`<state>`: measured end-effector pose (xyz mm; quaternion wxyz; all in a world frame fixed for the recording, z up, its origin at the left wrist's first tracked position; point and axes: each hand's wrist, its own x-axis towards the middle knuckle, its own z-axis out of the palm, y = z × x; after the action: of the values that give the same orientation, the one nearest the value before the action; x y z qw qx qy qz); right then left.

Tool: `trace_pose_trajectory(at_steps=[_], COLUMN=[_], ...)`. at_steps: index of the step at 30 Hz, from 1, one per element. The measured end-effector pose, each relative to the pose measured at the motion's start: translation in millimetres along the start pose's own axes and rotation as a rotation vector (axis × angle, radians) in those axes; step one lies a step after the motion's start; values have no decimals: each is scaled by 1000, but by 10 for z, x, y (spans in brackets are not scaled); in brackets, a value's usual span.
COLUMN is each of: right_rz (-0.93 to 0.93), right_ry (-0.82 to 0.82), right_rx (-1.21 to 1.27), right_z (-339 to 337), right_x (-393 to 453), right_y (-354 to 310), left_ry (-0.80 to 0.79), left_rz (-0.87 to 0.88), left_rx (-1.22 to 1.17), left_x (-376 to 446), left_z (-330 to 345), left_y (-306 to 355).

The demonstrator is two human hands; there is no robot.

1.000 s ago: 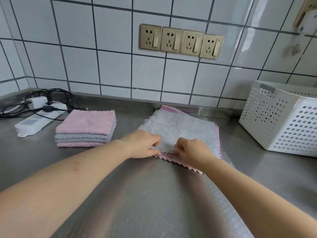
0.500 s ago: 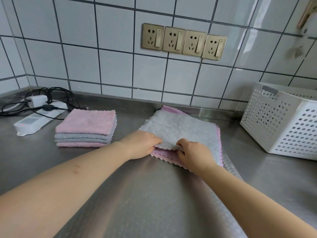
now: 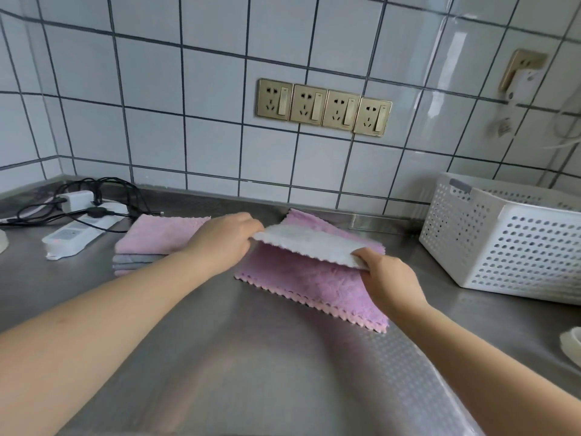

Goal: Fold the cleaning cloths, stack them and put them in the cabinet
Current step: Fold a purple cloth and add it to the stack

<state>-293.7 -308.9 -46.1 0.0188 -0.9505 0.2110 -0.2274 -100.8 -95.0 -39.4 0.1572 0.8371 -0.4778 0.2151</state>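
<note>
Since 0.5 s ago both hands have lifted the near edge of the grey cloth (image 3: pixel 309 248) and carried it up and back, so the pink cloth (image 3: pixel 301 278) under it now shows, flat on the counter (image 3: pixel 251 357). From my seat this reads as the first fold of the grey one, front edge going to back edge. To do it well I'd keep both corners level w/ each other, lay them right onto the far corners, then smooth toward the crease so the pink one below isn't dragged along. L hand (image 3: pixel 220 243) pinches the grey cloth's left corner, thumb and fingers closed on it. R hand (image 3: pixel 390 278) pinches the right corner the same way, fingers curled round the edge. Folded stack (image 3: pixel 154 243) sits just left of the L hand, partly behind it; white basket (image 3: pixel 503 243) is off to the right of the R hand. No cabinet in view
</note>
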Motion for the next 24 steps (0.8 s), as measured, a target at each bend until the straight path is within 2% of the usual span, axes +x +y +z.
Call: trace_pose_trajectory(at_steps=[3, 8, 15, 20, 22, 24], right_rz=[-54, -109, -76, -71, -45, 29], right_ry=[-61, -389, -559, -811, -828, -759], right_rx=[96, 120, 120, 78, 93, 152], right_z=[-205, -305, -390, -415, -422, -408], right_x=[-284, -748, -1027, -1118, -1093, -1024], right_y=[-44, -99, -225, -229, -207, -151], left_ry=[41, -222, -393, -779, -788, -704], left_rz=[60, 23, -160, -198, -271, -363], left_rx=[-36, -147, -444, -481, -518, -559], left_x=[-404, -1087, -1520, -1631, -1643, -1620], left_z=[-212, -370, -517, -630, -660, -649], left_y=[63, 178, 364, 409, 386, 361])
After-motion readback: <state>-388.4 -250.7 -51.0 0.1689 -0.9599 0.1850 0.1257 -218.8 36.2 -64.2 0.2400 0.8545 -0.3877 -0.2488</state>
